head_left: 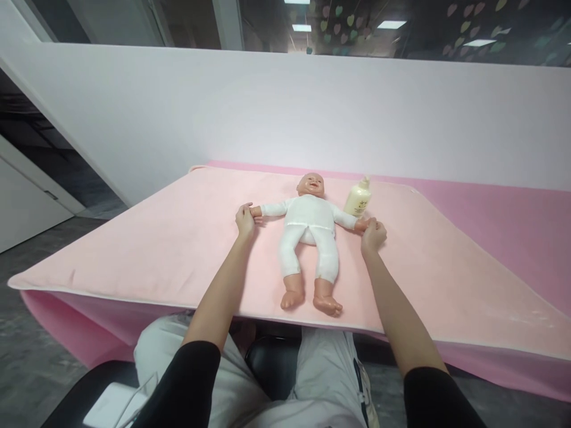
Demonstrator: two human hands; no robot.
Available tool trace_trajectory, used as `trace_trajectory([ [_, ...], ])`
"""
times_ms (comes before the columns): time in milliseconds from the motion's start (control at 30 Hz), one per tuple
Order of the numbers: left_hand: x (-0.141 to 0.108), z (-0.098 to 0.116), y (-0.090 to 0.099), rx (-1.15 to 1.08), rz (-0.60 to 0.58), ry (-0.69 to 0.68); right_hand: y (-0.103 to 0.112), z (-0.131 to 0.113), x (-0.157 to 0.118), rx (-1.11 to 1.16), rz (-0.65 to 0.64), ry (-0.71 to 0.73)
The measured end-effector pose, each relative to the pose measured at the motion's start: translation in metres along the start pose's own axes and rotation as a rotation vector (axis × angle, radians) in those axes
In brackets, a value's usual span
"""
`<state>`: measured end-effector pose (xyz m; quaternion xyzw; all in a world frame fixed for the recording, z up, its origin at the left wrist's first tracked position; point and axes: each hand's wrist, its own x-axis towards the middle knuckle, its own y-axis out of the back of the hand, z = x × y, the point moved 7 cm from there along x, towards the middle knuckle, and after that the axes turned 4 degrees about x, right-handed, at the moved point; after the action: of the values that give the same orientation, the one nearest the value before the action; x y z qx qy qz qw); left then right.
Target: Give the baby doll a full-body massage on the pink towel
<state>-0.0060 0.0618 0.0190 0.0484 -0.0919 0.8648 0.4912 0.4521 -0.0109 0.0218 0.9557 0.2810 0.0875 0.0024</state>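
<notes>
A baby doll [310, 214] with a white cloth body lies on its back, arms stretched out to both sides and feet toward me. My left hand [245, 220] is closed on the doll's hand at the left. On the other side my right hand [373, 235] grips the doll's other hand, fingers pinched around it. Just behind the doll's arm on the right stands a pale yellow pump bottle [358, 198], close to my right hand but apart from it.
A light pink blanket [147, 244] covers the table over a darker pink cloth [513, 232]. Behind it rises a white wall [285, 113] with glass above. A white device with a cable [113, 405] rests on the black seat at lower left.
</notes>
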Motion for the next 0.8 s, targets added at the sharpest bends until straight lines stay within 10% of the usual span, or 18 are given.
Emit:
trace_trajectory([
  [533,0.0,0.004,-0.003,-0.027,-0.015,-0.045,-0.02,0.0,0.005,0.097,-0.269,0.049],
  [800,-0.001,0.005,-0.003,-0.036,-0.006,0.002,-0.016,0.004,0.009,0.279,-0.239,-0.264],
])
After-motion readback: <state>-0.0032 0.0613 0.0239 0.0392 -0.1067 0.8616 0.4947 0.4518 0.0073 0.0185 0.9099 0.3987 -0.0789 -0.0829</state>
